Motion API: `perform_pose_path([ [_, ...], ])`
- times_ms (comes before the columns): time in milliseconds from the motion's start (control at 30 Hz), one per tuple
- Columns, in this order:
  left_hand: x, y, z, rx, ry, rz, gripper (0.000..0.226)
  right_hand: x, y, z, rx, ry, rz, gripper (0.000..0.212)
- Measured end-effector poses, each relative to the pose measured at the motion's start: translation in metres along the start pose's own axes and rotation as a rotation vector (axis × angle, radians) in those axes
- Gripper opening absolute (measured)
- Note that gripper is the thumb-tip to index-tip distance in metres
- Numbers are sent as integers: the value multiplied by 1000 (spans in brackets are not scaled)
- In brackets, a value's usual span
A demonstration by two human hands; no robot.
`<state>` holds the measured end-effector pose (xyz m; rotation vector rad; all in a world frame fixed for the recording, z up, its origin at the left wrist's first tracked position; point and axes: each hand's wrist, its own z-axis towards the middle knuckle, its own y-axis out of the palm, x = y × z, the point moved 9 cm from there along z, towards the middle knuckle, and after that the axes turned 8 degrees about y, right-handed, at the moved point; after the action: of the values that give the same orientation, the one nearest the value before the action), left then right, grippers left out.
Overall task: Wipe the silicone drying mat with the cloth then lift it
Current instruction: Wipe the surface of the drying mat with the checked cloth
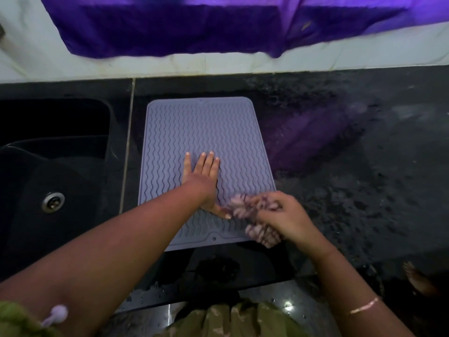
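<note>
Here the silicone drying mat (206,132), pale grey-lilac with wavy ridges, lies flat on the dark counter (364,166), just beside the black sink (53,147) on its left. I hold my left hand (202,177) spread wide and flat on the mat's middle, palm down, pinning it. My right hand (284,217) is closed around the bunched cloth (252,220), a mottled pink-and-dark rag, at the mat's near right corner, touching its surface close to my left thumb.

Step in hand, as I judge it: the wipe. The lift is not yet begun. The next move calls for sweeping the cloth across the ridges while the flat hand shifts out of its path; for the lift, an edge or corner must be pinched.

Hard to make out: the cloth and right fingers are blurred, so the weave and exact grip are unclear. The left arm covers the mat's near left corner. A purple fabric (194,27) hangs above, cut off at the top.
</note>
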<state>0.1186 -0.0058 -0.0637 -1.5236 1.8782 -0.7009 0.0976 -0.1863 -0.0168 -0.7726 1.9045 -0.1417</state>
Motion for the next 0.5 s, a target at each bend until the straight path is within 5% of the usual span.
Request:
perform_pose_path([
  [67,1,1,-2,15,14,-18,151,-2,-15,7,43,93,389,17],
  [167,1,0,-3,23,16,-20,151,-24,-27,30,82,86,648,21],
  [333,2,-5,0,39,55,-57,151,-98,-17,84,-291,27,1109,39],
  [400,-1,-18,1,69,98,-105,144,-117,-17,111,-373,5,1138,38],
  [500,-21,-50,8,229,115,-271,104,-93,-41,162,62,88,755,37],
])
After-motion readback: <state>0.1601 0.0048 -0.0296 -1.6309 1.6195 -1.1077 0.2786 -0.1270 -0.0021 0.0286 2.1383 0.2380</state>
